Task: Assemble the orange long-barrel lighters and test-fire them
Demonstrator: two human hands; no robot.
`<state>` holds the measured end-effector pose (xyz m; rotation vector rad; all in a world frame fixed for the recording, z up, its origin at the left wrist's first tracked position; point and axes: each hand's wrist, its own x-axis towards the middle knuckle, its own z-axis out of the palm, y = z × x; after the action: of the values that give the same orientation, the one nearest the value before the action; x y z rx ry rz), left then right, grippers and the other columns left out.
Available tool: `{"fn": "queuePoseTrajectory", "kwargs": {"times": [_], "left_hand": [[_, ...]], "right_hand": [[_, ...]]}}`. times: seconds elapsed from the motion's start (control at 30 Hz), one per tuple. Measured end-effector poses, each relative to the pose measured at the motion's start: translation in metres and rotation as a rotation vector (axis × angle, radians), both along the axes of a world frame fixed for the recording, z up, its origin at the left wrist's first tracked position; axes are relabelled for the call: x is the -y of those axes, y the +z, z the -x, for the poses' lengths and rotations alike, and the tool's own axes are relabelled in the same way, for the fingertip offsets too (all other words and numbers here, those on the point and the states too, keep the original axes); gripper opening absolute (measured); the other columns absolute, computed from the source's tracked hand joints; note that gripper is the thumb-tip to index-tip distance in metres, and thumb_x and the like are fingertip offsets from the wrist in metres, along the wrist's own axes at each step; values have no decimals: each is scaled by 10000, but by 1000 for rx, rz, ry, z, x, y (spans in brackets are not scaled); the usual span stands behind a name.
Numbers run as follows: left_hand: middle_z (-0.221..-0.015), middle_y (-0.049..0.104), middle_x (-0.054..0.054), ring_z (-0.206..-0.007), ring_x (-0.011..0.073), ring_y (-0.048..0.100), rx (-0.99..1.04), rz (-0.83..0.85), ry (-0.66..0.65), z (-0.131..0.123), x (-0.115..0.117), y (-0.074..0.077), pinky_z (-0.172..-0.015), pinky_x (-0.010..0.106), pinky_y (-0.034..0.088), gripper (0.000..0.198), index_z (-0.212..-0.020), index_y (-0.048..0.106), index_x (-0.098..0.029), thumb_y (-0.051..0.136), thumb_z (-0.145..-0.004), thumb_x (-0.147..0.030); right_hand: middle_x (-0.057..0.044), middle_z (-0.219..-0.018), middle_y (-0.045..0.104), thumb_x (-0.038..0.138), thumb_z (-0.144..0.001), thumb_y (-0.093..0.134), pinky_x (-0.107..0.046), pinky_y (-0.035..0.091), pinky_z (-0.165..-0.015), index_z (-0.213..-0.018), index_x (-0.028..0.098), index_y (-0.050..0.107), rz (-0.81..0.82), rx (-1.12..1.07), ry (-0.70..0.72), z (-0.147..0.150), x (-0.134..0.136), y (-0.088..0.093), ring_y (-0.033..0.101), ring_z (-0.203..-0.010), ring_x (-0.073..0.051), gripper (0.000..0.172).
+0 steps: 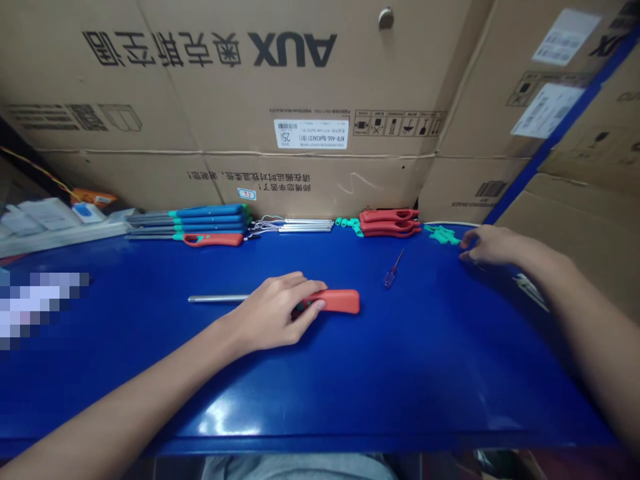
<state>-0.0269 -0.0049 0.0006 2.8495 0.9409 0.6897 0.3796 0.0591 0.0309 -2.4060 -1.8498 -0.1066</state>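
Observation:
My left hand is closed around a long-nosed lighter with a red handle and a thin metal tube pointing left. The lighter lies level, low over the blue table or on it. At the back right, my right hand is beside several small green plastic parts. Its thumb and bent forefinger are slightly apart, and nothing shows between them. A small screwdriver with a purple see-through handle lies between the two hands.
Along the back of the blue table lie stacked blue-handled lighters, metal tubes with wires, and red handle shells. A power strip stands at the left. Cardboard walls the back; a small clear packet is under my right forearm.

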Motion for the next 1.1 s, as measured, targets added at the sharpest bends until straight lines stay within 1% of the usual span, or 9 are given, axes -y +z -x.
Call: {"fn": "queuePoseTrajectory", "kwargs": {"times": [0.13,0.27,0.33,0.47,0.6,0.7,0.77,0.97,1.1], "left_hand": [[-870,689,78,-759,183,612,38,-59,-54,-1,-2,-2,-667,302,512,234,-1069,654,-112,509,-933,-236],[-844,686,81,-758,185,599,51,-107,-96,-2,-3,-6,-688,316,509,228,-1064,651,-108,507,-941,-235],[-820,677,78,-738,182,591,36,-138,-106,-4,-3,-6,-681,314,502,234,-1064,651,-110,493,-949,-240],[-758,647,70,-699,188,569,-34,-195,-94,-7,1,-5,-669,323,487,260,-1043,656,-119,448,-963,-252],[-745,631,67,-694,193,557,-82,-202,-87,-9,5,-4,-685,332,487,281,-1014,656,-126,417,-966,-266],[-745,626,63,-698,194,552,-106,-190,-74,-8,8,-4,-690,331,484,283,-998,654,-139,410,-965,-277],[-756,630,64,-713,198,556,-118,-186,-70,-7,9,-4,-711,337,484,286,-997,652,-143,405,-966,-283],[-763,631,60,-731,201,556,-126,-183,-82,-7,11,-4,-711,339,469,286,-968,645,-147,405,-966,-303],[-766,633,64,-732,202,556,-137,-191,-86,-9,12,-5,-700,339,454,272,-965,643,-145,411,-963,-289]], "right_hand": [[-90,-1232,594,327,-947,576,-405,540,-865,-1212,186,581,255,-22,-91,6,0,2,620,-1033,-209,300],[-92,-1160,630,306,-937,590,-389,542,-844,-1169,157,604,182,13,-55,22,6,3,637,-986,-205,276],[-125,-1057,675,215,-915,583,-349,518,-847,-1118,110,643,65,48,30,36,11,1,651,-964,-227,236],[-123,-1176,638,236,-955,460,-293,447,-929,-1178,133,634,-149,144,328,80,10,-1,602,-1076,-207,301],[-117,-1177,623,228,-908,491,-346,406,-905,-1124,180,686,-187,275,603,136,-11,5,541,-1080,-260,295],[-185,-1130,625,182,-833,543,-400,368,-865,-974,129,733,-164,391,710,169,-31,7,500,-1082,-329,242],[-207,-1105,637,136,-790,569,-407,343,-875,-937,100,735,-135,457,750,184,-42,4,493,-1077,-332,225],[-155,-868,713,37,-776,524,-436,306,-908,-827,138,739,-59,531,757,192,-58,-7,545,-944,-280,242],[-142,-819,709,41,-775,495,-459,296,-914,-843,159,733,-62,469,770,187,-61,-7,536,-925,-282,275]]}}
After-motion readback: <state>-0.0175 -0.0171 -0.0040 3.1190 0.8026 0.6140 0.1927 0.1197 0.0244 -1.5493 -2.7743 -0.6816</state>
